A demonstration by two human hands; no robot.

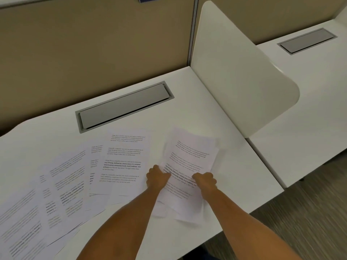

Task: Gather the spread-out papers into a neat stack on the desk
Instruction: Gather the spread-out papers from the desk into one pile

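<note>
Across the white laminate desk point(187, 102), the largest thing on it is the loose fan of white printed paper sheets point(75, 177), which spreads from the middle of the desk toward its left front corner. These sheets overlap one another, their long axes running roughly from the front edge toward the back, the leftmost ones tilted more to the left. Those at the far left are blurred and cut off by the frame, so their count cannot be told. A grey rectangular cable hatch point(124, 106) is set into the desk near its back edge, lying lengthwise along that edge. A white rounded divider panel point(240, 72) stands upright along the desk's right edge.

Nearer the right front corner sits a smaller bundle of printed sheets point(189, 156), its long axis leaning from the front edge up and slightly left, text facing up; its lower end is crumpled and hard to read. The left hand point(156, 178) grips its left edge, fingers curled, and the right hand point(205, 182) grips its right edge likewise.
</note>
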